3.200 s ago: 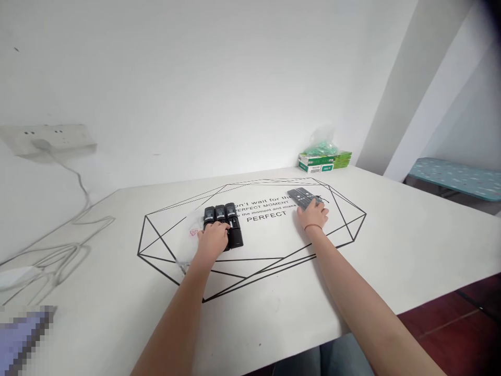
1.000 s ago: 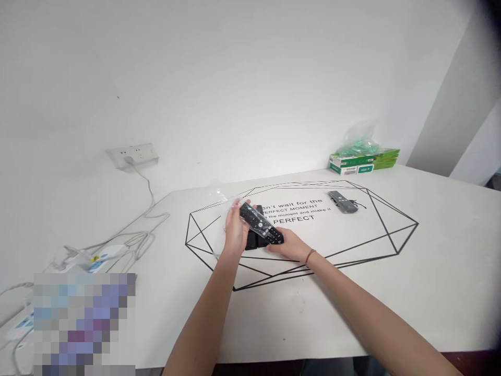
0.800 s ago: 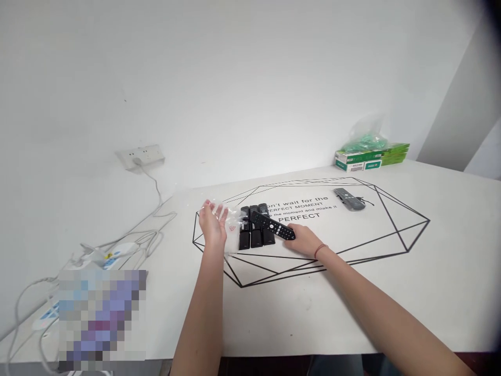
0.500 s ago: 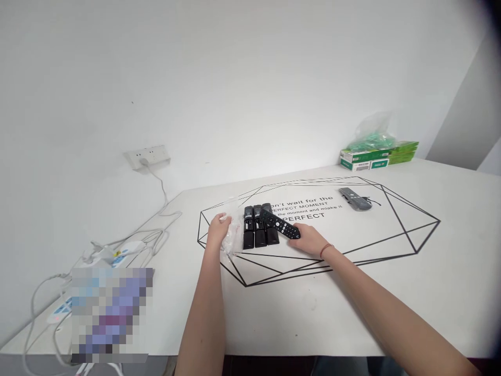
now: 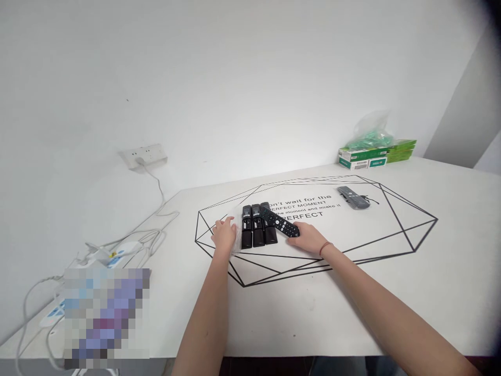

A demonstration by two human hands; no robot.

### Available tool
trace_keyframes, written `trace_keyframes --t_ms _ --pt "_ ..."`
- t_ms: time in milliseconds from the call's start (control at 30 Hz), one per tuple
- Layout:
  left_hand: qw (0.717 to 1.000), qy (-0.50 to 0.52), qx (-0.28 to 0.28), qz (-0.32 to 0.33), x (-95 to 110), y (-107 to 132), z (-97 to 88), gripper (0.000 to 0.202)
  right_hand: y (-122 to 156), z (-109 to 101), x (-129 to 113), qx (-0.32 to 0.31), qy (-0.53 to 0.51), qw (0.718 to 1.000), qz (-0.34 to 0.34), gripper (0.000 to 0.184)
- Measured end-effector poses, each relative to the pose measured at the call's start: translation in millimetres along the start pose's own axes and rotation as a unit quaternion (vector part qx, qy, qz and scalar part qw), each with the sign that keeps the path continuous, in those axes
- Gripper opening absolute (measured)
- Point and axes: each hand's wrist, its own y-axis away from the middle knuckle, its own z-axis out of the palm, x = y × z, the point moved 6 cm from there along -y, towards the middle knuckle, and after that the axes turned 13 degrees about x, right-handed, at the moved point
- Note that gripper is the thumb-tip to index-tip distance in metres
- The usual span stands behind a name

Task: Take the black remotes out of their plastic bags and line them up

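My right hand [image 5: 307,237] grips the near end of a black remote control [image 5: 282,223], which slants up to the left with its buttons facing up. Its far end overlaps the rightmost of three black remotes [image 5: 258,224] that lie face down side by side, their battery bays uncovered. Just left of that row, my left hand [image 5: 224,234] rests over a clear plastic bag [image 5: 236,241], fingers apart. Much of the bag is hidden beneath this hand.
Another remote [image 5: 354,198] lies farther right with a dark strap or cord beside it. Green and white boxes [image 5: 362,156] carry a plastic bag at the back right. Cables and a power strip [image 5: 125,253] occupy the left side, near a wall socket [image 5: 144,156].
My left hand has shifted slightly right over the plastic bag, covering more of it, and its fingers have spread. My right hand keeps the remote in nearly the same place.
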Motion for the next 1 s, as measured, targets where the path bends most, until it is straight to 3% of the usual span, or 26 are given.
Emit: trace_keyframes --t_ms 233,300,367,433,500,633,733,867,1000 --pt "0.999 -0.027 -0.038 0.01 -0.8 2.0 9.5 0.037 -1.5 2.5 7.6 -0.016 -0.074 0.996 0.045 0.022" --pt "1.0 -0.023 -0.008 0.013 2.1 0.9 0.8 0.04 -2.0 4.3 10.6 -0.027 -0.119 0.99 0.068 0.022" --pt "0.998 -0.01 0.06 0.026 10.8 0.8 -16.0 0.044 -3.1 5.2 13.4 -0.032 -0.176 0.98 0.088 0.022" --pt "0.99 0.018 0.131 0.051 26.6 3.4 -34.1 0.046 -4.9 5.5 15.7 -0.031 -0.238 0.965 0.104 0.024" --pt "0.982 0.055 0.156 0.089 50.4 8.0 -43.6 0.044 -6.9 6.0 19.0 -0.033 -0.299 0.944 0.134 0.029" --pt "0.972 0.139 0.069 0.177 113.2 21.1 -26.8 0.037 -10.7 2.8 25.1 -0.016 -0.421 0.878 0.227 0.045" --pt "0.944 0.276 -0.023 0.179 153.0 36.7 -0.2 0.03 -13.3 -6.7 25.5 0.027 -0.46 0.852 0.249 0.045" --pt "0.86 0.478 -0.142 0.111 177.2 60.9 35.2 0.039 -16.5 -17.2 16.9 0.066 -0.446 0.876 0.169 0.026" --pt "0.805 0.554 -0.211 -0.001 168.7 69.0 59.8 0.041 -17.5 -19.3 13.2 0.111 -0.407 0.899 0.12 0.036"
